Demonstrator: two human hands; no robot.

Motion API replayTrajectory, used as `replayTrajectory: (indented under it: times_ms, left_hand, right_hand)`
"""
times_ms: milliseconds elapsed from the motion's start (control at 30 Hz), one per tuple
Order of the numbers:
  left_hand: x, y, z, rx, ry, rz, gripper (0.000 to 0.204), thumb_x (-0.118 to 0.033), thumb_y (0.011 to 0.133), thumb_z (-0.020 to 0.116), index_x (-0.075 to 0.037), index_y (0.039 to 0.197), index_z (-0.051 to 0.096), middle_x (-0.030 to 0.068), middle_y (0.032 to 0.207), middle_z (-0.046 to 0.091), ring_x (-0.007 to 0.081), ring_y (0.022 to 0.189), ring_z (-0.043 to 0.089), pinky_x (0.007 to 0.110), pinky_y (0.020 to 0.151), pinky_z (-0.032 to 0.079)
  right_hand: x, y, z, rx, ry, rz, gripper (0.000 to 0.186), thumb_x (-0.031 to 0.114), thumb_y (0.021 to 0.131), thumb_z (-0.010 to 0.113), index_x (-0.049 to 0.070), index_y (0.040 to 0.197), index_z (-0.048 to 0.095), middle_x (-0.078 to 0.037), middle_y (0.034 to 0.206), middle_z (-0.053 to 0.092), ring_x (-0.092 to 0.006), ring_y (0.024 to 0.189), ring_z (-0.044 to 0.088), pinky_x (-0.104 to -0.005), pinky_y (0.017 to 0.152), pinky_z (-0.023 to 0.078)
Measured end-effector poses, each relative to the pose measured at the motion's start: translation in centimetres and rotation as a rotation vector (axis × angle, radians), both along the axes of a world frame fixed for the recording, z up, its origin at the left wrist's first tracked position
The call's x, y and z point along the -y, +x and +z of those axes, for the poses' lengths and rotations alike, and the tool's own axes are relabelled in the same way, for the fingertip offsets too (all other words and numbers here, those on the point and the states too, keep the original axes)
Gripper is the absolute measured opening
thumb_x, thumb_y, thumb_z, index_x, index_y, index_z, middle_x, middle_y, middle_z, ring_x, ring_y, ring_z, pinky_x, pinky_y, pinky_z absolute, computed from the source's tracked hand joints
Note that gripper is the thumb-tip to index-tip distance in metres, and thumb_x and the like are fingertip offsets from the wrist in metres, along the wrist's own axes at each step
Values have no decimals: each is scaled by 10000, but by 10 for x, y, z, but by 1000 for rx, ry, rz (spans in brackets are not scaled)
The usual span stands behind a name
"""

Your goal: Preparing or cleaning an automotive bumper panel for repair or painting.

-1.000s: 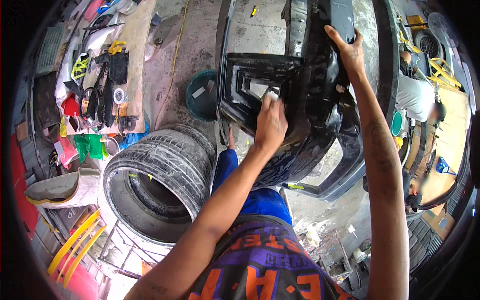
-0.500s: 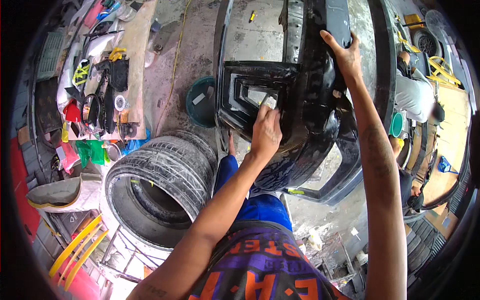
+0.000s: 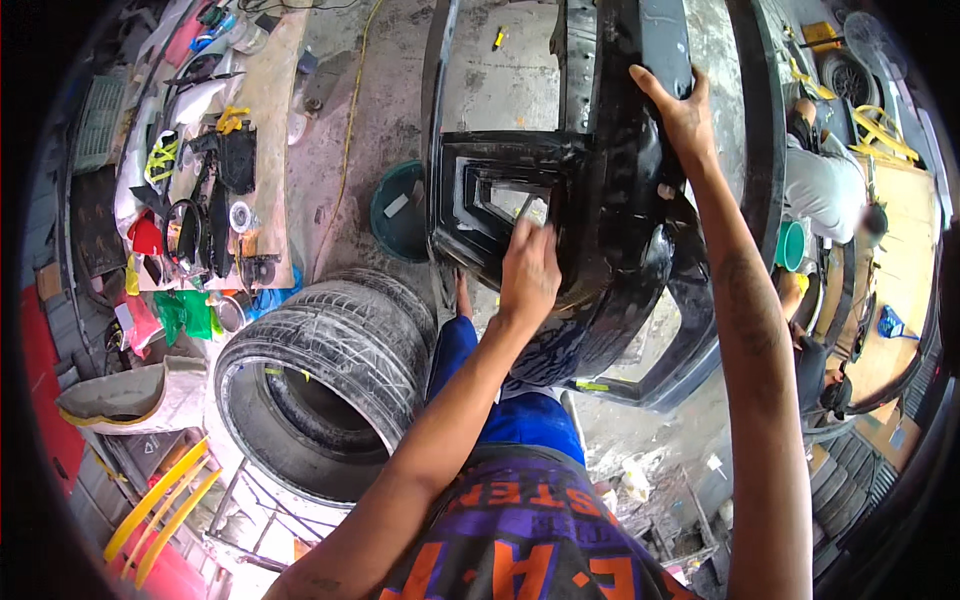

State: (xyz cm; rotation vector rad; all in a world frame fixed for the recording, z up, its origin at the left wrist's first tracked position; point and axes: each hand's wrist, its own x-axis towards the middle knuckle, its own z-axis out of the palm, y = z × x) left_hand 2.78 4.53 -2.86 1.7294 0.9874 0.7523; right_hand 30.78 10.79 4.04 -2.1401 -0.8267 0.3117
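Observation:
A black car bumper [image 3: 618, 180] with a grey strip stands on edge in front of me, its glossy surface smeared in places. My left hand [image 3: 530, 272] is closed at the stepped, angular opening [image 3: 480, 200] in the bumper's corner. A thin, greyish piece shows at its fingertips, too blurred to name. Farther up, my right hand [image 3: 690, 125] grips the bumper across the grey strip, thumb on the left and fingers over the right side.
Stacked tires [image 3: 320, 370] stand at my left, beside a dark green tub [image 3: 398, 212]. A cluttered board [image 3: 268, 130] lies beyond them. At right, another person [image 3: 825, 190] bends near a wooden tabletop [image 3: 905, 270]. A yellow marker-like item [image 3: 499, 39] lies on the floor.
My left hand has shifted slightly at the opening and is blurred by motion. My right hand keeps its hold on the bumper. The whole view has moved a little.

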Motion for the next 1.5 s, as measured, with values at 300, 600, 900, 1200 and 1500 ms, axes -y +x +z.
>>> replayTrajectory:
  times_ms: [300, 600, 900, 1200, 1500]
  left_hand:
    - [1, 0, 2, 0, -20, 18, 93, 5, 963, 579, 79, 938, 630, 242, 919, 555, 449, 826, 592, 478, 716, 493]
    - [2, -4, 0, -5, 44, 29, 74, 31, 927, 590, 67, 917, 653, 224, 881, 580, 418, 810, 612, 482, 730, 506]
    - [-21, -21, -21, -223, 336, -128, 153, -50, 990, 595, 70, 977, 688, 168, 913, 650, 323, 890, 637, 397, 784, 513]
    - [-49, -39, -44, -248, 397, -86, 147, -20, 953, 648, 67, 1045, 722, 204, 998, 682, 336, 937, 665, 404, 859, 532]
    - [-22, 25, 6, -92, 337, 35, 100, -30, 930, 618, 50, 902, 672, 203, 871, 610, 423, 821, 613, 456, 718, 485]
  right_hand:
    - [-1, 1, -1, 59, -28, 7, 1325, 738, 627, 852, -99, 1500, 311, -377, 1293, 597, -427, 1249, 601, -399, 1070, 461]
    - [-2, -9, 13, 31, 16, -27, 1234, 663, 669, 870, -84, 1502, 351, -301, 1299, 617, -347, 1214, 617, -393, 1060, 463]
    - [-4, -18, 14, -248, 212, -76, 1262, 504, 561, 914, -15, 1543, 315, -350, 1366, 553, -460, 1289, 554, -470, 1078, 470]
    - [-19, -27, 7, -261, 163, -76, 1315, 484, 529, 951, -37, 1543, 296, -368, 1331, 554, -485, 1243, 570, -479, 1055, 486]
    - [3, 3, 14, -48, 23, -60, 1250, 661, 636, 867, -38, 1517, 321, -338, 1208, 670, -449, 1172, 654, -467, 999, 518]
